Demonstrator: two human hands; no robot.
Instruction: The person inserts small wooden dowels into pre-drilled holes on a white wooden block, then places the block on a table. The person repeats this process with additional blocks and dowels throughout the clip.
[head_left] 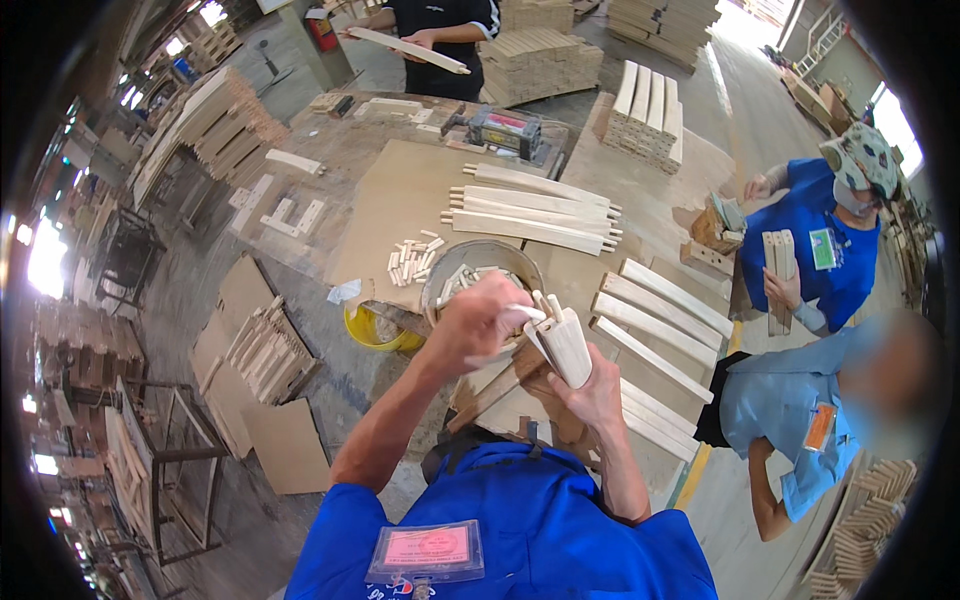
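Observation:
My right hand [592, 388] is wrapped round a small bundle of pale wooden slats [567, 350], held upright with their ends towards me. Short wooden dowels [545, 303] stick up from the slat ends. Just left of them is my left hand [482, 318], slightly blurred, its fingers pinched together. A white piece shows at its fingertips, too unclear to name. Behind that hand stands a round tub [533, 262] holding loose dowels. More dowels [410, 262] lie heaped on the board beside it. Slats with dowelled ends [535, 215] lie in a row beyond the tub.
To the right lie several plain slats [660, 318], with a slat stack [645, 125] farther back. A yellow bucket [372, 332] is left of the tub. One person [810, 245] holds slats at the right; another [790, 400] stands nearer; a third [440, 45] works across the table.

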